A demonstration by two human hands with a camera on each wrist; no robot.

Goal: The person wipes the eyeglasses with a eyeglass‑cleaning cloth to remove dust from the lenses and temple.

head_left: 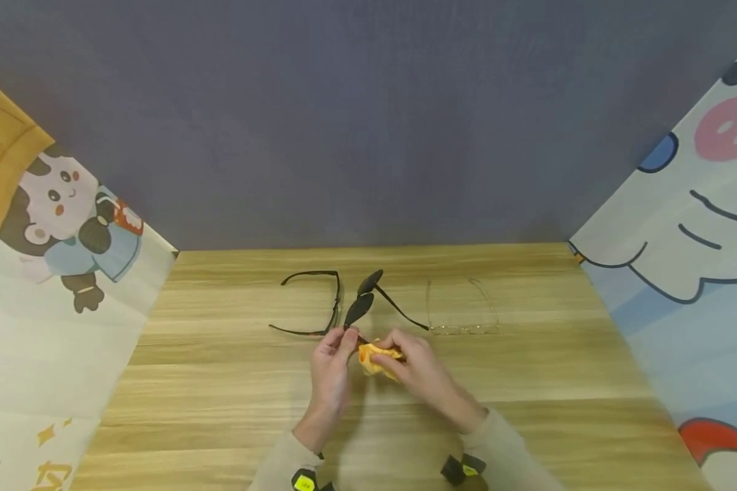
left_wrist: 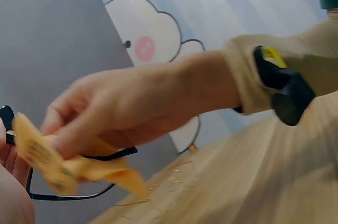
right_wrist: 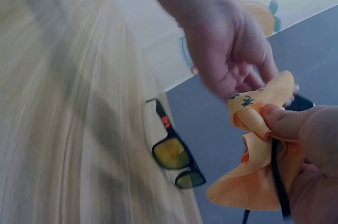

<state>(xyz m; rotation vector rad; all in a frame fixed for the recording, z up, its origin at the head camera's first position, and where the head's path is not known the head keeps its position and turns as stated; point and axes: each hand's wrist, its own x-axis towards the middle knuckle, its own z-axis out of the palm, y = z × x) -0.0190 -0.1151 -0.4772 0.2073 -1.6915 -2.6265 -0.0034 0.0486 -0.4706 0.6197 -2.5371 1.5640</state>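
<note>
Dark sunglasses (head_left: 359, 309) are held up over the table between both hands. My left hand (head_left: 330, 378) pinches them near one end of the front frame, where the temple joins. With thumb and fingers my right hand (head_left: 426, 375) grips a crumpled yellow-orange cloth (head_left: 373, 357), folded around that temple. In the right wrist view, part of the black temple (right_wrist: 278, 179) comes out below the cloth. Dark print shows on the cloth in the left wrist view. The other temple sticks out toward the right, away from the hands.
Black-framed glasses (head_left: 336, 300) with yellowish lenses lie on the wooden table (head_left: 221, 395) to the left. Thin-rimmed clear glasses (head_left: 463, 330) lie to the right, their temples pointing away. A grey panel (head_left: 368, 123) stands behind, with cartoon-printed walls at both sides.
</note>
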